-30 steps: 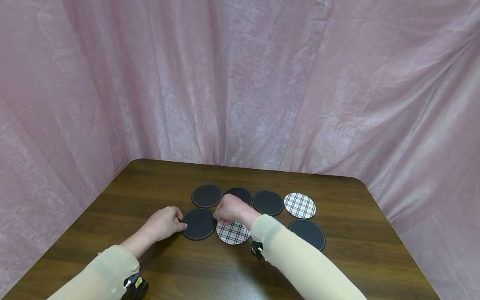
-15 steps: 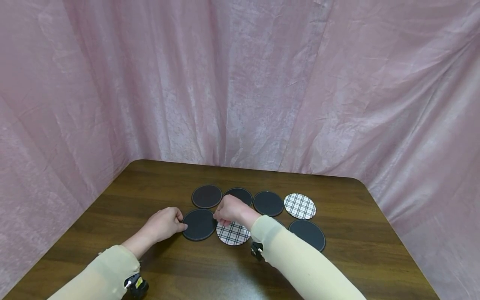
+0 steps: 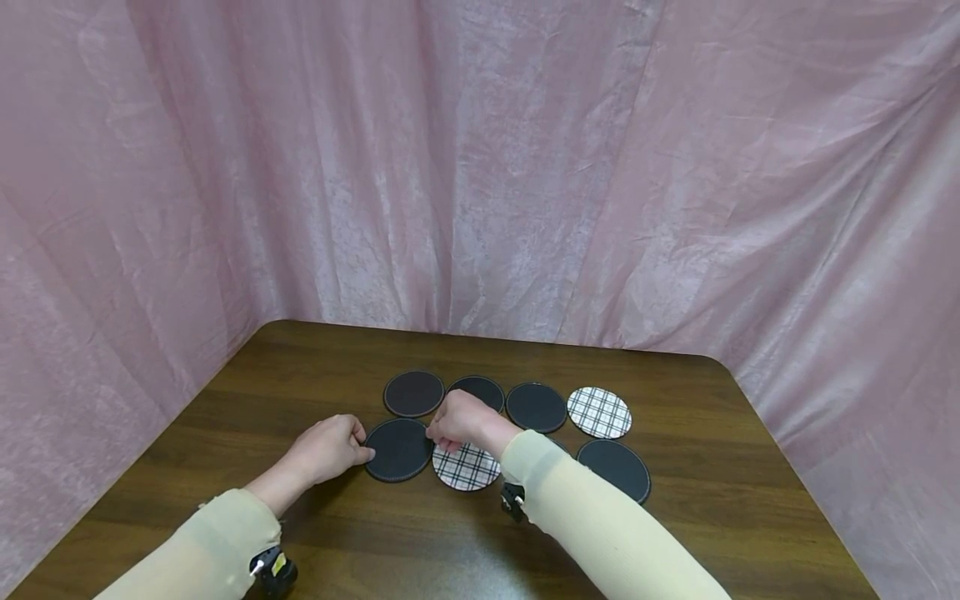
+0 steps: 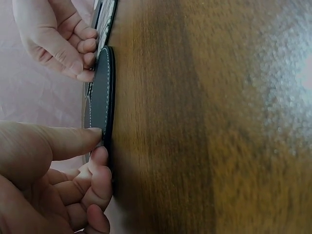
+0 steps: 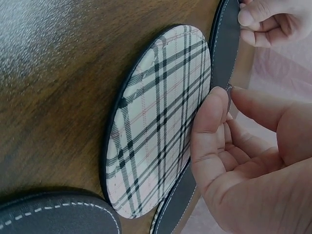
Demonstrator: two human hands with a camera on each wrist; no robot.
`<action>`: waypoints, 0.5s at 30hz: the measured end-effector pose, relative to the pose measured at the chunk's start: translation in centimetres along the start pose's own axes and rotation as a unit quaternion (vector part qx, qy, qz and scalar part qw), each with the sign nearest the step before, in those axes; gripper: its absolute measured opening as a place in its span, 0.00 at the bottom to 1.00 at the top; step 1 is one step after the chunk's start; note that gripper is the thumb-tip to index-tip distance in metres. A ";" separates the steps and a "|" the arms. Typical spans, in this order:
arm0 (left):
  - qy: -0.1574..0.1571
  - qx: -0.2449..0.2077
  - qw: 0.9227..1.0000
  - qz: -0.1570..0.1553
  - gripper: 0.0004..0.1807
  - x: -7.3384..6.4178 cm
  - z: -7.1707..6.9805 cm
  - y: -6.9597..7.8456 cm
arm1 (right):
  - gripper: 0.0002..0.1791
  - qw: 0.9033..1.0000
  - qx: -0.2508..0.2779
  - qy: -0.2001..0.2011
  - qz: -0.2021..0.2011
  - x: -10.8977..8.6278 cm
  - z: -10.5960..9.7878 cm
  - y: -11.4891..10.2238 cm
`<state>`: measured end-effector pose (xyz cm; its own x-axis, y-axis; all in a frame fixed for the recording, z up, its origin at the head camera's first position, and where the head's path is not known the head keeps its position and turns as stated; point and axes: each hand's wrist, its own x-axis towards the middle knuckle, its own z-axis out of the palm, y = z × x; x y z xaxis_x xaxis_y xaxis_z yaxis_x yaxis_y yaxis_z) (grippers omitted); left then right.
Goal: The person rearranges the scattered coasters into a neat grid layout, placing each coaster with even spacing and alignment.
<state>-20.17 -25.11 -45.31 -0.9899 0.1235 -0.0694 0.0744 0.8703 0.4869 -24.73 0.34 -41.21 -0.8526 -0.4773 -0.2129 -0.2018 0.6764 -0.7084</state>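
Note:
Both hands are at a round black coaster [image 3: 398, 451] with pale edge stitching, at the near left of two rows. My left hand [image 3: 328, 450] pinches its left edge, thumb on top and fingertips at the rim, as the left wrist view shows. From the other side, my right hand [image 3: 465, 418] pinches the same coaster's right edge between thumb and forefinger. Below the right hand lies a white plaid coaster [image 3: 467, 473], partly hidden in the head view; the right wrist view shows its plaid face [image 5: 161, 122] close beside the curled fingers.
A back row holds a dark brown coaster [image 3: 414, 393], two black ones and a second plaid coaster [image 3: 600, 412]. Another black coaster [image 3: 615, 469] lies near right; the right forearm mostly covers one beside it. Pink curtains [image 3: 480, 167] hang behind the wooden table [image 3: 300, 358].

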 end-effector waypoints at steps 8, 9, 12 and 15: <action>-0.011 0.020 0.999 -0.022 0.21 -1.1 -1.3 3.1 | 0.15 1.000 -0.008 0.008 0.015 0.0 -0.1 0.0; -0.013 0.021 0.999 -0.022 0.21 -1.1 -1.3 3.2 | 0.15 1.000 -0.010 0.009 0.016 0.0 -0.1 0.0; -0.012 0.024 1.000 -0.017 0.20 -0.8 -1.2 3.3 | 0.15 1.000 -0.013 0.012 0.018 -0.1 -0.2 0.1; -0.007 0.035 0.999 -0.010 0.19 -0.8 -1.3 3.3 | 0.14 1.000 -0.013 0.009 0.016 -0.1 -0.3 0.2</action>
<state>-19.29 -22.92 -42.54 -0.9894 0.1125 -0.0914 0.0637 0.9037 0.4233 -24.84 0.67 -41.11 -0.8674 -0.4452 -0.2221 -0.1871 0.7056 -0.6834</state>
